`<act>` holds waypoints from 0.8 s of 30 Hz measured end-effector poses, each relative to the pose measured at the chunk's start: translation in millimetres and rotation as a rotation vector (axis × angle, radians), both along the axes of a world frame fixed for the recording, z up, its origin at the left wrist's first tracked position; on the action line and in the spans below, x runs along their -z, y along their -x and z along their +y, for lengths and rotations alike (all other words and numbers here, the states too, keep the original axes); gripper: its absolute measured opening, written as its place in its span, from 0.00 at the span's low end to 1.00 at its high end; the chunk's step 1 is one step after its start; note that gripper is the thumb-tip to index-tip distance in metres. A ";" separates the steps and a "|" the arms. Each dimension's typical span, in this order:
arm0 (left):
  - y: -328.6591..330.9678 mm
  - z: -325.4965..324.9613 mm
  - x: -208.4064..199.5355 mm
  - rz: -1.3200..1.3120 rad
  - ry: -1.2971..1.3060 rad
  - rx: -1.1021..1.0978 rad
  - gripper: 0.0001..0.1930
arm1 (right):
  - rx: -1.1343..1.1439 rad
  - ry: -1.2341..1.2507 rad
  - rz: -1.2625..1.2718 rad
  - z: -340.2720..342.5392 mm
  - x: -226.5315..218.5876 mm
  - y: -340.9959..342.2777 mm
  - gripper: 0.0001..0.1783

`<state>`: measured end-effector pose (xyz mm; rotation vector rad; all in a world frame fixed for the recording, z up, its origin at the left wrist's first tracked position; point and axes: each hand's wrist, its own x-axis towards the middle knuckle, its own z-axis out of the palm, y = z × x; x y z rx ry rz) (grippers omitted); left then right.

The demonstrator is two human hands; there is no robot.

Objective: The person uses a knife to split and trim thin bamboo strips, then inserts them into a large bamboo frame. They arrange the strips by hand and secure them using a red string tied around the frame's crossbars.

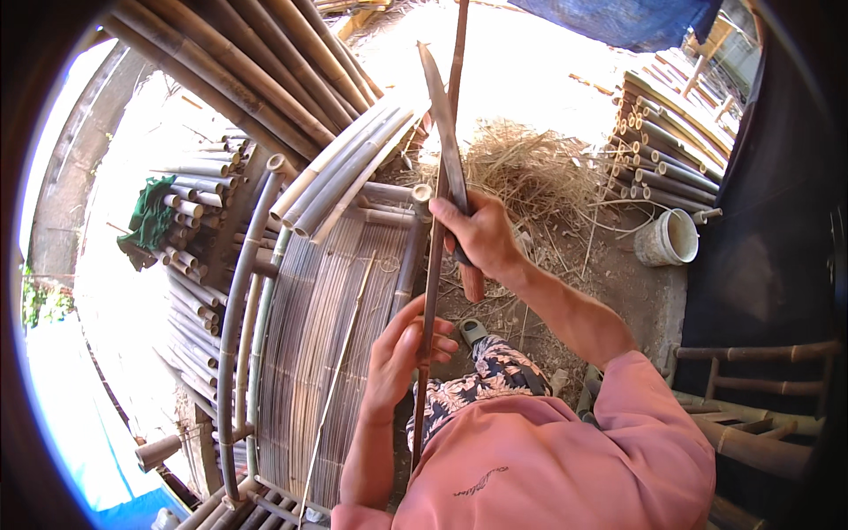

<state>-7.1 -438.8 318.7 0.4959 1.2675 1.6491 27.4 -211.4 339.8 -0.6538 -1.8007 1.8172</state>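
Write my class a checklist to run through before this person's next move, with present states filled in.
1. Right hand holding the long, curved metal knife: ok.
2. Left hand on the long, thin, brown bamboo strip: ok.
3. Left hand away from the blade: ok, it sits lower down the strip.
4. Blade touching the strip: cannot tell; they cross in view.
5. Ground free of loose, tan, stringy shavings: not ok.

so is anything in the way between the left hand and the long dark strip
Nothing visible: the long dark strip passes right across the fingers of the left hand. Farther up, the knife in the right hand overlaps it.
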 end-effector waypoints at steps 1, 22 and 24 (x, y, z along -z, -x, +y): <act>2.8 17.8 -4.5 -0.039 0.055 -0.010 0.25 | -0.031 -0.101 -0.036 0.2 9.9 -2.6 0.20; -37.9 -16.6 -13.7 0.117 0.318 -0.274 0.21 | -0.179 -0.758 -0.259 1.9 48.8 -48.3 0.29; -42.9 -24.5 -7.8 0.137 0.310 -0.267 0.20 | -0.201 -0.993 -0.103 3.3 61.3 -52.2 0.29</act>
